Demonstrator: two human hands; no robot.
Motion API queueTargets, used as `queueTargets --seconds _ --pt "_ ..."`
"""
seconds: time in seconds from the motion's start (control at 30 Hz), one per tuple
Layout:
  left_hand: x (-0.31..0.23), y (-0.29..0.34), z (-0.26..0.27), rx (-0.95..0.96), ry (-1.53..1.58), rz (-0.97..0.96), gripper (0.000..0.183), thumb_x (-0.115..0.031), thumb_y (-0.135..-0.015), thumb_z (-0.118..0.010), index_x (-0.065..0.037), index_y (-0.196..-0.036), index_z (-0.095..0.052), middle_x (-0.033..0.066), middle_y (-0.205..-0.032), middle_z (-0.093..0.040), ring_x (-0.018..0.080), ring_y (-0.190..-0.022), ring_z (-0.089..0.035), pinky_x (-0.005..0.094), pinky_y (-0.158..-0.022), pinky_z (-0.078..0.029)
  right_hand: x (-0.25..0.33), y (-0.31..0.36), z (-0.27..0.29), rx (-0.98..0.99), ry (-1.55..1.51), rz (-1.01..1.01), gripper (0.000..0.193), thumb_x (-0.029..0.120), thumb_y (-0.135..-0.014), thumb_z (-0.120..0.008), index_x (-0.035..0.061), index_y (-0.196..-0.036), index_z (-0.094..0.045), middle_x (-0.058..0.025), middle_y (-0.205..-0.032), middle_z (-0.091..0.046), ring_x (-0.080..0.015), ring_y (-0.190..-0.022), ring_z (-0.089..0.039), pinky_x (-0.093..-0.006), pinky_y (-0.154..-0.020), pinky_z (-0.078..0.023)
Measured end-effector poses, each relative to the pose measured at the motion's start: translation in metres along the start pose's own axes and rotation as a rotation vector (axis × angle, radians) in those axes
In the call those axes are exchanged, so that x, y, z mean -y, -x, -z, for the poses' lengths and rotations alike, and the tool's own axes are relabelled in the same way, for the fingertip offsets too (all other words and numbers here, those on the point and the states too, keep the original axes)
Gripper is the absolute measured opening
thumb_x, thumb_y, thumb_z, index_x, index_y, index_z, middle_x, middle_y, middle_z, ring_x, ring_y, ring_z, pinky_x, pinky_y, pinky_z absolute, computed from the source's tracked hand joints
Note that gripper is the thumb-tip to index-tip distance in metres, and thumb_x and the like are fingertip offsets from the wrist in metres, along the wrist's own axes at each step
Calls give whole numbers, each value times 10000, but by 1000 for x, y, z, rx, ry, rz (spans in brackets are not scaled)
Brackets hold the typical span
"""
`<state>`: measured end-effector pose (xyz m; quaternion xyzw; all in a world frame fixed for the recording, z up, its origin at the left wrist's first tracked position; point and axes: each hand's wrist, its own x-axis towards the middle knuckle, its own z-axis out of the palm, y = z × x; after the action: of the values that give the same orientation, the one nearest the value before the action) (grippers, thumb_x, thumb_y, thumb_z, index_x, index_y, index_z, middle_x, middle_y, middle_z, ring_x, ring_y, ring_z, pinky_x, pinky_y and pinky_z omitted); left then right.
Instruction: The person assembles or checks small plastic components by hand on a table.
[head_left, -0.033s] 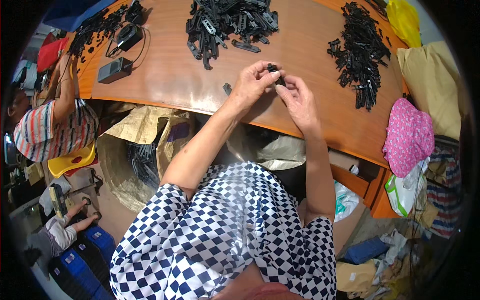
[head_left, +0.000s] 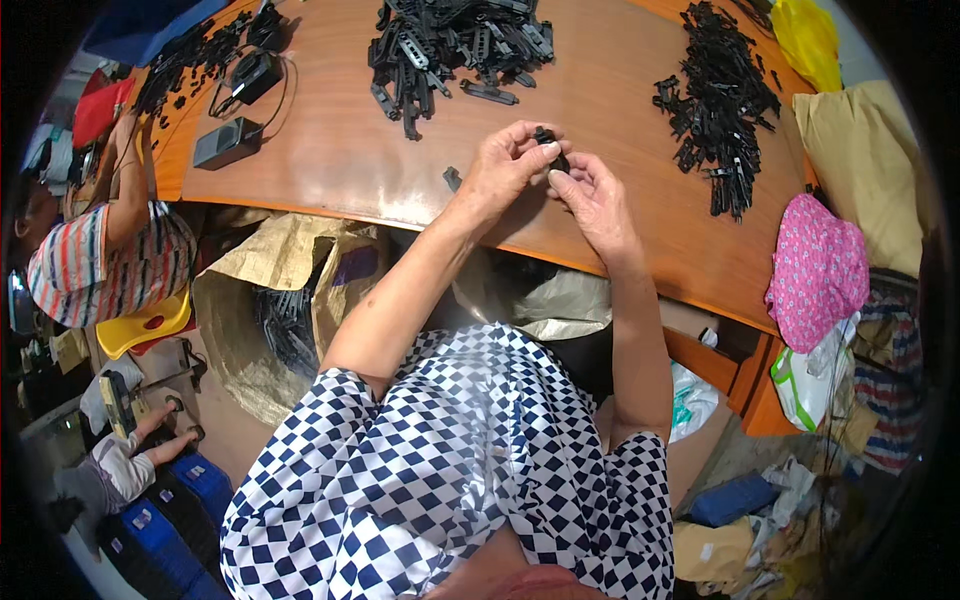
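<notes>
Small black part pinched above the table

We hold it between both hands — our left hand narrowed on its far end, our right hand closing thumb and fingers on its near end. Just left of us lies a loose piece; farther off we see a dark heap, and at far right a second heap

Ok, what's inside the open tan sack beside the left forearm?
Inside the sack, long dark parts show in a heap. What lies below their top layer, or behind the folded rim, is covered and cannot be seen.
</notes>
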<state>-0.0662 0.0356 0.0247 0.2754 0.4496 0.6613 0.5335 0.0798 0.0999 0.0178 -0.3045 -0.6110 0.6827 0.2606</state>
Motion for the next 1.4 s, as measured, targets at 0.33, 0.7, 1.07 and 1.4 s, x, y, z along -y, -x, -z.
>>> queueTargets --seconds 0.33,0.7,1.07,1.4 --pt "-5 -5 0 -17 -60 -60 178 -66 -904 -595 -11 -1072 -579 88 -1001 -653 141 -883 -626 272 -769 -524 7 -8 -7 27 -55 -81 387 231 -916 -624 -17 -1202 -544 -59 -890 -641 -97 -693 -615 -206 -577 -469" --pt "-14 -8 -11 -38 -9 29 204 -97 -897 -622 -20 -1082 -582 82 -992 -667 135 -866 -631 270 -775 -523 8 -11 -1 -42 0 -80 319 231 -900 -635 -23 -1090 -602 -39 -766 -630 -101 -610 -602 -236 -581 -492" --pt "-62 -20 73 -228 -1477 -413 252 -148 -863 -630 -43 -1090 -593 151 -834 -653 303 -772 -646 367 -700 -515 43 -20 143 -104 1661 313 195 15 -850 -496 52 -1030 -561 -135 -908 -519 -307 -887 -553 -409 -731 -494" --pt "-46 -37 79 -90 -1837 -483 158 -106 -836 -585 -77 -990 -606 118 -1149 -561 315 -992 -567 406 -809 -488 31 -44 138 -94 1443 524 128 95 -838 -606 49 -941 -546 -119 -901 -522 -295 -887 -542 -405 -747 -471"
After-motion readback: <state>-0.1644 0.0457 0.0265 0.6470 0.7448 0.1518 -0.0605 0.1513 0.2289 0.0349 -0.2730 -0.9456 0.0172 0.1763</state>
